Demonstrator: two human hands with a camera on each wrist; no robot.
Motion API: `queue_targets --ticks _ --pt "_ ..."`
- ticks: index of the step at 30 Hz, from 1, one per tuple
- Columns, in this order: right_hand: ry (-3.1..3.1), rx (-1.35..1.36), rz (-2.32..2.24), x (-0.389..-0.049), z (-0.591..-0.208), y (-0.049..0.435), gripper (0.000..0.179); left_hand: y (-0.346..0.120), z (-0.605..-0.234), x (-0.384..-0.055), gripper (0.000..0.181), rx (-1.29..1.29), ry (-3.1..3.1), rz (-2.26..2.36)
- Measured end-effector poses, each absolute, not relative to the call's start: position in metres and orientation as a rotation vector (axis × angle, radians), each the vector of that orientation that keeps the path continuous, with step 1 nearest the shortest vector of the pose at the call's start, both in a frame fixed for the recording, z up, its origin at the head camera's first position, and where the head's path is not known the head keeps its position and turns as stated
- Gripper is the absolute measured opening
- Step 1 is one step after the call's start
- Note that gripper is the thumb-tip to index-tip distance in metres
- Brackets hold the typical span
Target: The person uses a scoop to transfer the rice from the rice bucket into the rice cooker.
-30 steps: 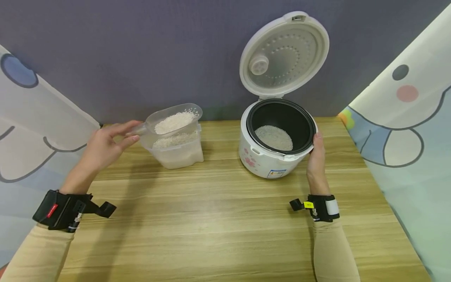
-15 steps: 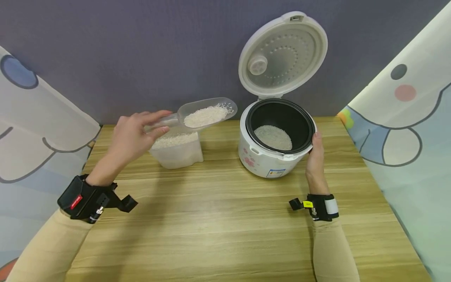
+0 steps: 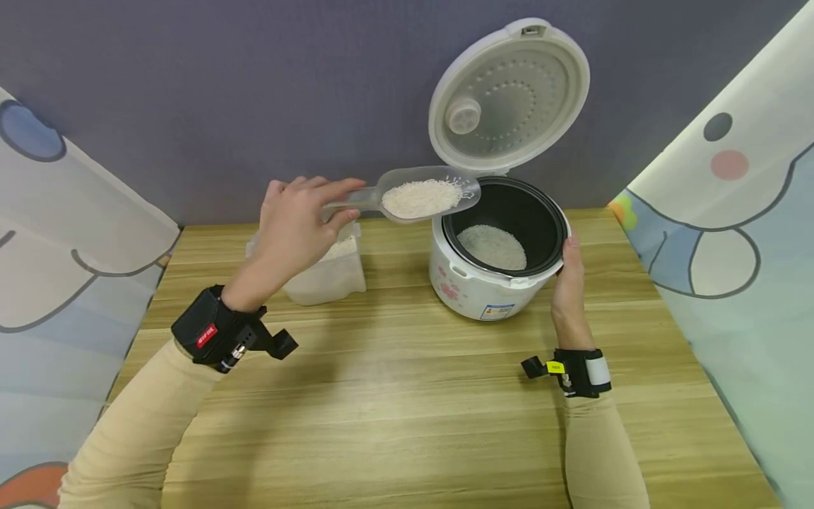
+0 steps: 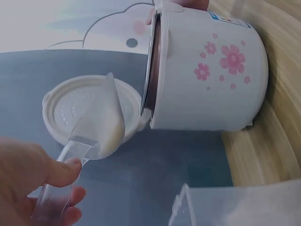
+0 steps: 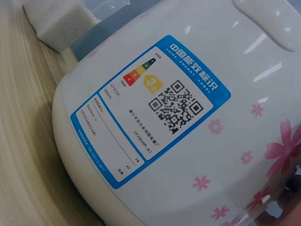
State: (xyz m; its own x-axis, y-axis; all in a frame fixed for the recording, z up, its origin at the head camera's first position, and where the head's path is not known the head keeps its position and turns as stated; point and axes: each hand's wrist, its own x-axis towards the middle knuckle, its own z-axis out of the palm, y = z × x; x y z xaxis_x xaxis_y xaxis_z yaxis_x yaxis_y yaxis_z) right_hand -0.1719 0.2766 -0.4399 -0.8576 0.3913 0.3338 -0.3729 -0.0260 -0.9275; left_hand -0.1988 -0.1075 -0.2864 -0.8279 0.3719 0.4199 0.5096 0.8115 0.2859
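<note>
Scoop [image 3: 410, 218], clear and loaded with rice [image 3: 420, 199], is held raised at twelve o'clock, its handle [image 3: 361, 200] pinched between thumb and fingers of the left hand [image 3: 295, 227]. Beneath that hand, at nine o'clock, a rice container [image 3: 326, 286] is partly hidden. At three o'clock, the rice cooker [image 3: 477, 297] is touched by the right hand [image 3: 569, 286], whose grip cannot be told, its fingers being mostly hidden. Farthest, at one o'clock, the lid [image 3: 518, 95] is tilted open.
</note>
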Motion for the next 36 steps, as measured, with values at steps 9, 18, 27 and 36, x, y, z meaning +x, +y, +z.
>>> queue_targets --ticks 9,18,27,36 --pt "-1.726 -0.025 1.936 -0.172 -0.44 0.276 0.054 -0.081 -0.292 -0.204 0.037 -0.703 -2.419 -0.388" --pt "-1.765 -0.047 1.905 -0.171 -0.44 0.277 0.054 -0.063 -0.303 -0.209 0.037 -0.743 -2.195 -0.165" --pt "-1.75 -0.057 1.915 -0.169 -0.44 0.278 0.053 -0.05 -0.309 -0.213 0.042 -0.741 -2.067 -0.06" --pt "-1.757 -0.061 1.911 -0.169 -0.441 0.277 0.054 -0.039 -0.31 -0.217 0.038 -0.77 -2.024 -0.014"
